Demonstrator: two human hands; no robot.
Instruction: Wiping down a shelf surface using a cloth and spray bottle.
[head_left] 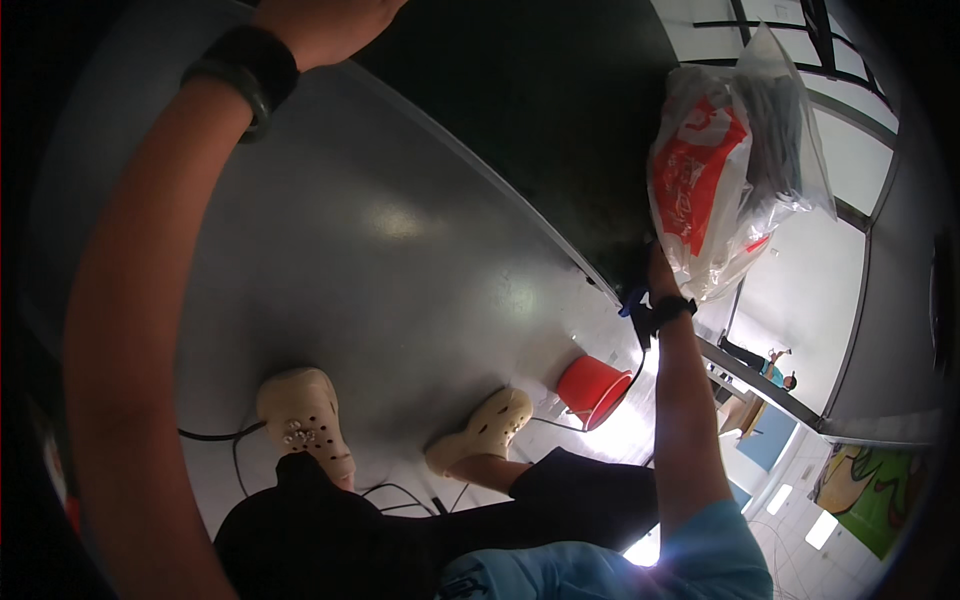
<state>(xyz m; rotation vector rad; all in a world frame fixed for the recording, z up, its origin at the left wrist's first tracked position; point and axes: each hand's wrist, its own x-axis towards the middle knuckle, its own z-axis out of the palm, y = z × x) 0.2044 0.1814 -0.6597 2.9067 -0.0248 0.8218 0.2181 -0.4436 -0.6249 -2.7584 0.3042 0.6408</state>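
Note:
My right hand point(660, 275) reaches out along the right side of the dark tabletop point(540, 110), with a black band on its wrist. It holds a white-and-red plastic bag point(700, 180), which bulges and covers the fingers. Inside the clear part of the bag, something grey and folded point(775, 140) shows through; I cannot make out its kind. My left hand point(335, 28) is at the top edge of the picture, over the near edge of the dark tabletop. Its fingers are cut off by the frame, and a dark band circles that wrist.
A red bucket point(592, 392) stands on the floor near my feet, in cream clogs point(300, 415). Black cables point(395, 495) run along the floor around them. Another person point(775, 370) is far off at the right. A colourful painted panel point(870, 500) is at the lower right.

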